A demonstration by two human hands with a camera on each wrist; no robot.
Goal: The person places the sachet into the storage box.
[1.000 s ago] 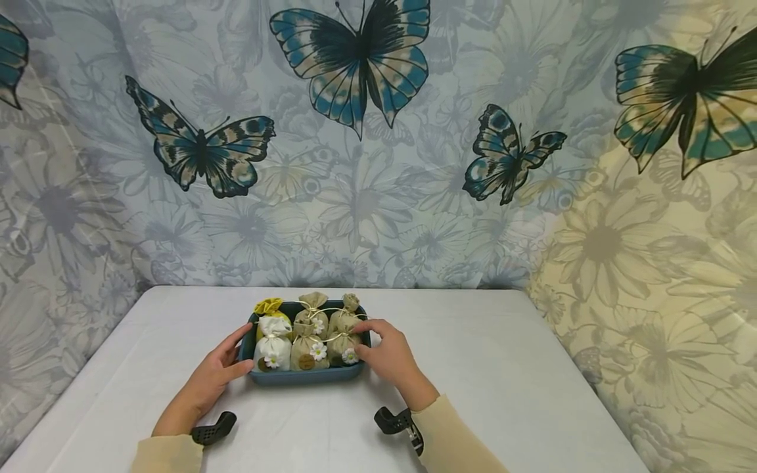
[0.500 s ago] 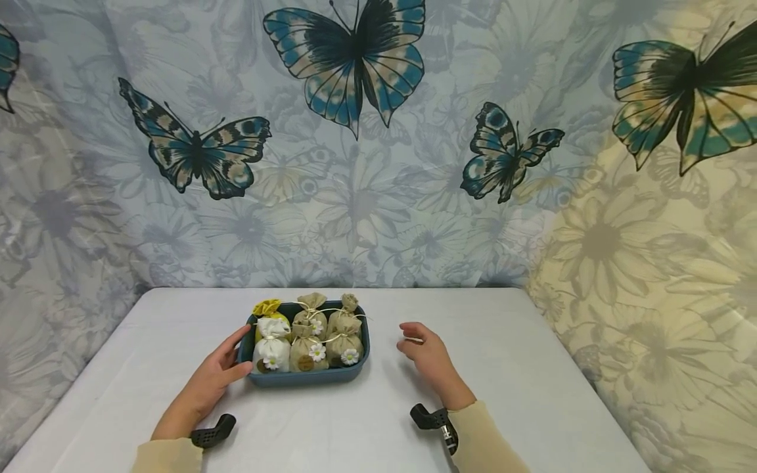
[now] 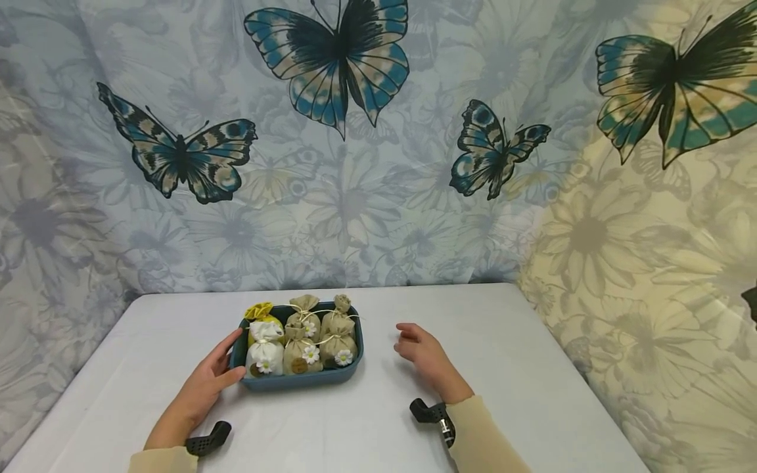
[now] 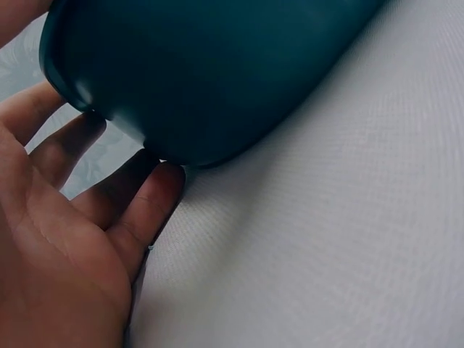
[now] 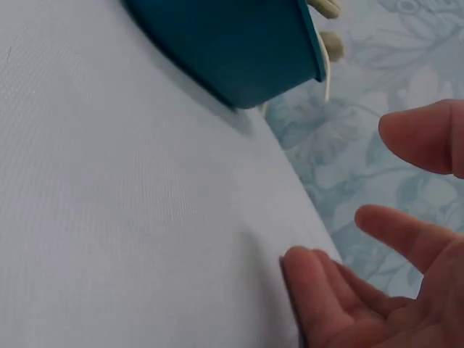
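Observation:
A blue-teal bin [image 3: 301, 379] stands on the white-covered table, filled with small drawstring pouches. Its front row has a white pouch [image 3: 264, 355] at left and two beige pouches, one in the middle [image 3: 294, 361] and one at right [image 3: 334, 345], each with a white daisy. Behind them are a yellow pouch [image 3: 258, 311] and two more beige ones, partly hidden. My left hand [image 3: 204, 387] touches the bin's left end; in the left wrist view, its extended fingers [image 4: 148, 206] rest against the outer wall. To the bin's right, my right hand [image 3: 428, 358] holds nothing, fingers loosely bent.
The white tablecloth [image 3: 473, 328] spreads around the bin, with the table's back edge just behind it. A butterfly-and-flower fabric backdrop [image 3: 355, 217] hangs behind and at both sides. Black wrist devices sit on the left wrist [image 3: 208, 440] and right wrist [image 3: 434, 417].
My right hand has let go of the front right beige pouch and moved right, away from the bin. My left hand stays at the bin's left end. The head view has shifted slightly.

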